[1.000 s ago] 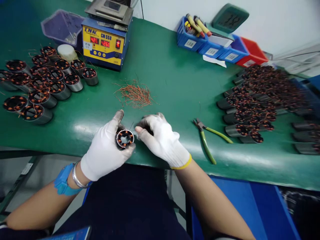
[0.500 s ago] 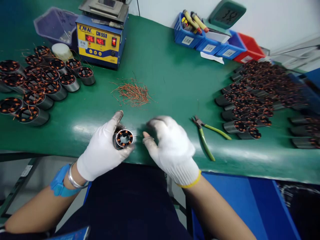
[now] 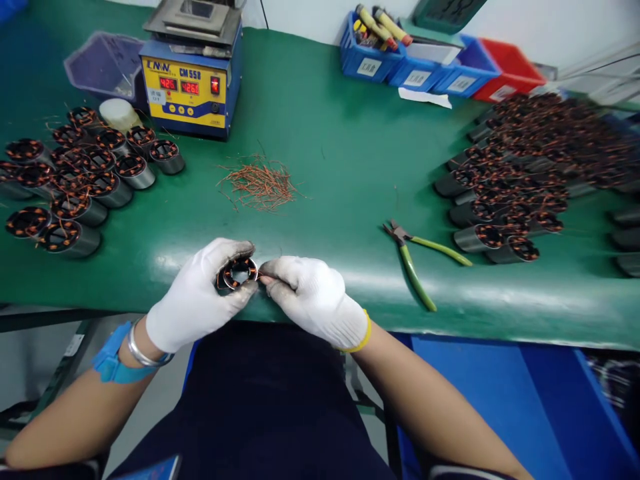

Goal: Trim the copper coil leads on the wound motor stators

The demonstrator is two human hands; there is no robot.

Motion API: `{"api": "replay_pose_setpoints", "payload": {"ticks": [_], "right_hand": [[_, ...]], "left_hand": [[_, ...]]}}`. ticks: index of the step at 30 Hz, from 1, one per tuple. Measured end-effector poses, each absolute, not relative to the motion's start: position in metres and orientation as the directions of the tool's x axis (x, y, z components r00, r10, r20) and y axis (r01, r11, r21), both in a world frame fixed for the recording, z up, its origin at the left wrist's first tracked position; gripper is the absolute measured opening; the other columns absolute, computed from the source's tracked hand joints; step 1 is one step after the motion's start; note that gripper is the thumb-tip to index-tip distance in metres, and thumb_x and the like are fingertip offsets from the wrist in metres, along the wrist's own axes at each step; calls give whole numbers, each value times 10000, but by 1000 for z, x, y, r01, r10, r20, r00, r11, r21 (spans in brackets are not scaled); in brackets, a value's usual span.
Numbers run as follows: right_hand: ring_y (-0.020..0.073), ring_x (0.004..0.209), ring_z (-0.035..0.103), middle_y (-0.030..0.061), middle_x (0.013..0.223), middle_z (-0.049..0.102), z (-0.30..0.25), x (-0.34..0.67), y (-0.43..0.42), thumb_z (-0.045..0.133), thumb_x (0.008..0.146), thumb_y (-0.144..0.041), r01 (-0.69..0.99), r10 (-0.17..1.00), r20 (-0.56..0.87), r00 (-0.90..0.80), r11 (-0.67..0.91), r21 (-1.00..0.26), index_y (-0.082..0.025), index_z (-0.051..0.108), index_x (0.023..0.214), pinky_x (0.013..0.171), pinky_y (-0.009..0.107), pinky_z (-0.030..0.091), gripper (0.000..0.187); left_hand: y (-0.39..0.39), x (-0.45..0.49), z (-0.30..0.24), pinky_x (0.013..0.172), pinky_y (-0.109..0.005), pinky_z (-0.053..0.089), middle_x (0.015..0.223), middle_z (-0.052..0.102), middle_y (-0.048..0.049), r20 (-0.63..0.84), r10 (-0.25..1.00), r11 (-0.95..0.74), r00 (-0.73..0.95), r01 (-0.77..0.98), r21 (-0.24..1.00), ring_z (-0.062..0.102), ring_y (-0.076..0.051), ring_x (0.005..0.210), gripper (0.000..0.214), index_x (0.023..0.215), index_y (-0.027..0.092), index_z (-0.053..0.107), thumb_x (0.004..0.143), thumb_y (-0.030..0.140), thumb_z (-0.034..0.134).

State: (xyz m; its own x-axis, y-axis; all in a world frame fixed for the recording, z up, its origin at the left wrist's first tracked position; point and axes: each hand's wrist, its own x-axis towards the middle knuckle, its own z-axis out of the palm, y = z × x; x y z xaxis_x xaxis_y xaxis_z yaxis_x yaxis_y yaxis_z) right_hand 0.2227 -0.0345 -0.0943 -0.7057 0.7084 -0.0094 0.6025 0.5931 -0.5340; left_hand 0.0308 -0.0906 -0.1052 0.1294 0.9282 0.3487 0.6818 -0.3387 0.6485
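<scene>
My left hand (image 3: 205, 287), in a white glove with darkened fingertips, is closed around a motor stator (image 3: 229, 275). The stator is a short metal cylinder with copper windings inside, and its open end faces up toward me. Close against its right rim is my right hand (image 3: 315, 293), also gloved, with thumb and forefinger pinched together on what looks like a thin copper wire (image 3: 261, 272) of the stator. Most of that wire is hidden by the fingers. To the right of this hand, green-handled cutting pliers (image 3: 400, 233) lie with their handles spread.
Copper wire clippings (image 3: 263, 185) lie in a pile beyond my hands. More stators (image 3: 75, 237) stand at the left, and a large group (image 3: 473, 239) sits at the right. A solder pot (image 3: 187, 93), a purple bin (image 3: 103, 57), blue bins (image 3: 373, 65) and a red bin (image 3: 515, 63) are at the back.
My right hand has moved left to the stator's rim, its fingers now pinched there. The stator has turned slightly in my left hand. The camera view has shifted a little.
</scene>
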Motion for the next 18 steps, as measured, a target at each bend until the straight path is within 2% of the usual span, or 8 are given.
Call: {"api": "replay_pose_setpoints", "payload": {"ticks": [3,7,14,16,18], "right_hand": [[161,806,655,29,905,731,-87,230,-31,493,919,-293,584,701,-89,-708,509,-633,-196,704,972,686,258,437,239],[137,745,633,10,829,716,-80,237,-31,520,890,-261,586,726,-136,-674,413,-697,-188,706,916,643,241,423,202],[110,594,564,-9,668,651,-72,254,-32,527,889,-275,566,751,-170,-638,308,-764,-173,689,842,543,230,399,198],[141,721,621,26,799,691,-69,261,-25,534,891,-328,479,772,-82,-630,303,-824,-171,679,934,626,252,461,217],[202,999,629,81,1070,689,-65,263,-15,595,849,-415,376,795,34,-606,324,-868,-174,641,1100,805,310,497,351]], "left_hand": [[-85,34,-102,791,-335,526,982,601,-87,368,911,-385,186,702,599,605,-187,886,284,1047,126,592,773,194,624],[-82,41,-103,686,-325,493,907,543,-69,386,895,-408,223,760,506,551,-182,787,158,873,150,619,723,123,576],[-84,48,-108,656,-360,468,876,515,-99,451,853,-434,261,834,339,493,-219,780,104,809,151,591,750,106,519],[-85,49,-107,653,-360,469,871,508,-100,454,850,-433,266,844,317,484,-220,782,106,794,158,586,750,98,510],[-85,49,-106,657,-360,471,875,504,-98,455,848,-436,272,846,308,479,-219,790,111,785,167,579,752,93,504]]}}
